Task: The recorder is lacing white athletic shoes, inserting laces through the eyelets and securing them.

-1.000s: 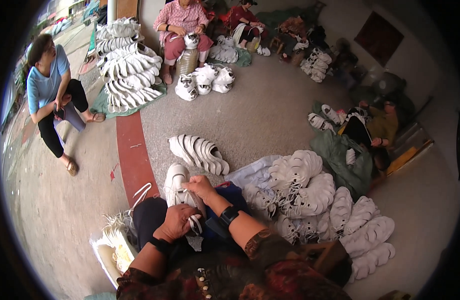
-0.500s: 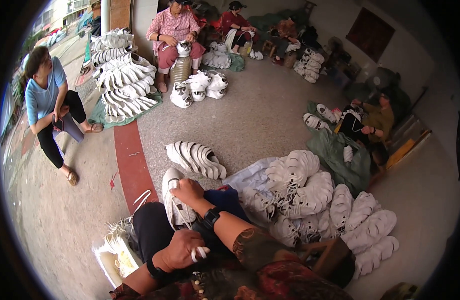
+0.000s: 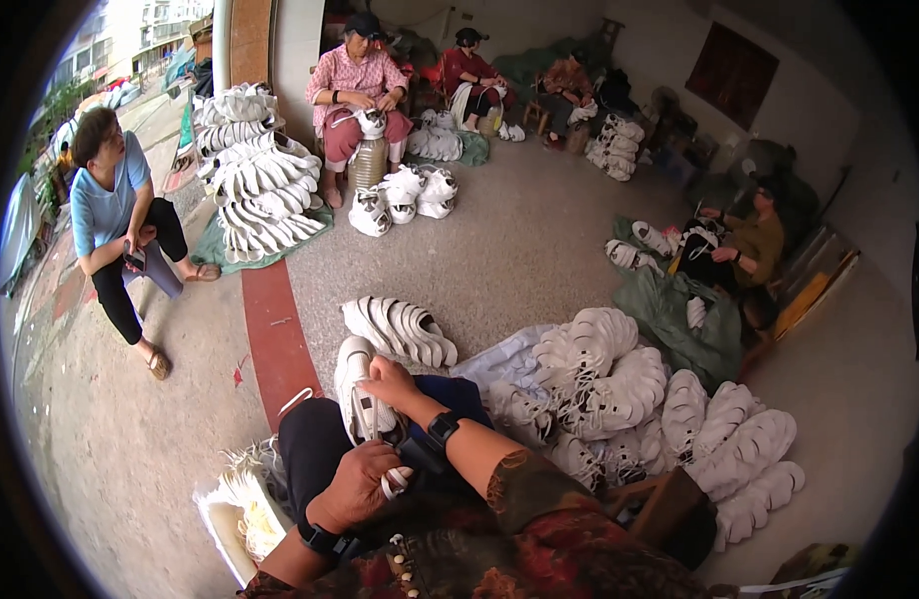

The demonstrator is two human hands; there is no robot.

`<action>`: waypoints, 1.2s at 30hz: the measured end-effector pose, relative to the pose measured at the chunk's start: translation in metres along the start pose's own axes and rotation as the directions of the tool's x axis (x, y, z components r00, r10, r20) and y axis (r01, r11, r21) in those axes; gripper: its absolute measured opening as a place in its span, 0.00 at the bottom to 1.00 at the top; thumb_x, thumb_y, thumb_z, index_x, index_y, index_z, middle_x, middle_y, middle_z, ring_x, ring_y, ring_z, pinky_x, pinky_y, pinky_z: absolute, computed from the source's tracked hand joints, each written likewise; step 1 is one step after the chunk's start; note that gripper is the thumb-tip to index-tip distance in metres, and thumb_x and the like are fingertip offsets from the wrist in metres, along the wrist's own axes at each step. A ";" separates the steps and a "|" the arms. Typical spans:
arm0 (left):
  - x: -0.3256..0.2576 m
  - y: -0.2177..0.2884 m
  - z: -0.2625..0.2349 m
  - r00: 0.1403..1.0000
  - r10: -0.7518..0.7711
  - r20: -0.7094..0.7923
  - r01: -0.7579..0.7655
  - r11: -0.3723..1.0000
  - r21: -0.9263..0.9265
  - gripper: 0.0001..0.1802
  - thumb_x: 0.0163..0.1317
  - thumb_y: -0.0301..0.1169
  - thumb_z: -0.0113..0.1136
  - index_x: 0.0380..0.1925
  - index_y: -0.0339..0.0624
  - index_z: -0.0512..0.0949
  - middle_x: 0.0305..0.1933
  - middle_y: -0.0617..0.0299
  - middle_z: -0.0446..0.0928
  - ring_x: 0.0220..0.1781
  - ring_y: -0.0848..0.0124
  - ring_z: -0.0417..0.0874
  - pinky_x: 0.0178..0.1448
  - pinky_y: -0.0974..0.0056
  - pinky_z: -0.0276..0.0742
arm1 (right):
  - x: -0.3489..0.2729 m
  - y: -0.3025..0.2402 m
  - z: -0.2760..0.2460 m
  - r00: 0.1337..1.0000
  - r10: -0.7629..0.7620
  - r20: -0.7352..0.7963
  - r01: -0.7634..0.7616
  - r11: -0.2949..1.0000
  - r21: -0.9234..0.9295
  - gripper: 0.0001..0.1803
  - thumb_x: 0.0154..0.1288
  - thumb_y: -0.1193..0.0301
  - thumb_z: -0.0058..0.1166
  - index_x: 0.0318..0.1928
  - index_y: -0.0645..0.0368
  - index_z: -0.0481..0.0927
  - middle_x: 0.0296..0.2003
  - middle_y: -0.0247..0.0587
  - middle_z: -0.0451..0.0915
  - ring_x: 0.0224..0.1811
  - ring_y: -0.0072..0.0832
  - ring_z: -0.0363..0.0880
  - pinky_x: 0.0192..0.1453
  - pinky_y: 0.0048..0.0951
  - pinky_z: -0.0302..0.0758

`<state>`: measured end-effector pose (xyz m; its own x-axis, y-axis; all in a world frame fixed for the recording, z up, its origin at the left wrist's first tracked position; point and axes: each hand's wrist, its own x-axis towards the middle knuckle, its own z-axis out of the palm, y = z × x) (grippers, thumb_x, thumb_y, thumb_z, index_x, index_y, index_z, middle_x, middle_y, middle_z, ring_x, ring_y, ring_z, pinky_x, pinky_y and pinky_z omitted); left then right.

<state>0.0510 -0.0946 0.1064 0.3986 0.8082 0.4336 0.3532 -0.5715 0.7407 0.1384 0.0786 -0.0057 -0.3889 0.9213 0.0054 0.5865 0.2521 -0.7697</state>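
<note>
White shoe, toe rounded and pointing away, front laced. Left hand nearside of shoe, curled shut on white lace. Right hand against shoe's right side, grip unclear.

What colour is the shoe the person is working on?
The shoe is mainly white; it shows best in the head view.

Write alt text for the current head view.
A person's right hand touches a white shoe at their knees while the left hand holds a white lace. Stacked white shoes lie to the right, a box of pale strands at lower left. Beyond, several other people sit around the space.
</note>
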 end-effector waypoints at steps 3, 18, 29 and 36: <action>-0.003 0.006 0.001 0.999 0.031 0.022 -0.031 0.999 -0.014 0.10 0.53 0.30 0.57 0.18 0.37 0.71 0.21 0.54 0.68 0.26 0.55 0.70 0.30 0.58 0.66 | -0.015 0.006 0.000 0.985 -0.154 -0.071 0.163 0.976 0.141 0.14 0.46 0.66 0.61 0.29 0.59 0.71 0.23 0.41 0.73 0.27 0.32 0.71 0.32 0.32 0.68; 0.000 0.022 -0.006 0.995 0.074 0.064 -0.075 0.997 0.010 0.10 0.55 0.31 0.55 0.21 0.36 0.70 0.24 0.54 0.69 0.28 0.54 0.70 0.32 0.57 0.67 | -0.078 0.001 -0.039 0.992 -0.125 -0.036 0.123 0.814 0.568 0.05 0.54 0.77 0.54 0.24 0.64 0.74 0.18 0.26 0.71 0.21 0.11 0.64 0.24 0.18 0.64; -0.003 0.022 -0.004 0.992 0.125 -0.018 -0.125 0.992 -0.001 0.12 0.56 0.32 0.56 0.20 0.37 0.70 0.24 0.56 0.69 0.29 0.57 0.71 0.34 0.57 0.67 | -0.094 -0.019 -0.046 0.952 -0.301 0.060 0.251 0.875 0.414 0.08 0.52 0.77 0.55 0.34 0.68 0.77 0.28 0.42 0.77 0.31 0.24 0.75 0.36 0.23 0.72; -0.003 0.021 -0.008 0.987 0.138 -0.081 -0.138 0.990 0.006 0.12 0.57 0.33 0.56 0.21 0.37 0.71 0.25 0.56 0.69 0.32 0.56 0.72 0.37 0.58 0.69 | -0.092 -0.037 -0.040 0.736 -0.677 0.029 0.655 0.722 0.224 0.21 0.51 0.66 0.56 0.46 0.62 0.77 0.51 0.59 0.70 0.54 0.48 0.70 0.55 0.35 0.67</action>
<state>0.0501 -0.1078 0.1245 0.3732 0.7307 0.5717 0.2997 -0.6781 0.6711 0.1803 -0.0034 0.0476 -0.7035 0.4987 0.5063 0.0093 0.7189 -0.6951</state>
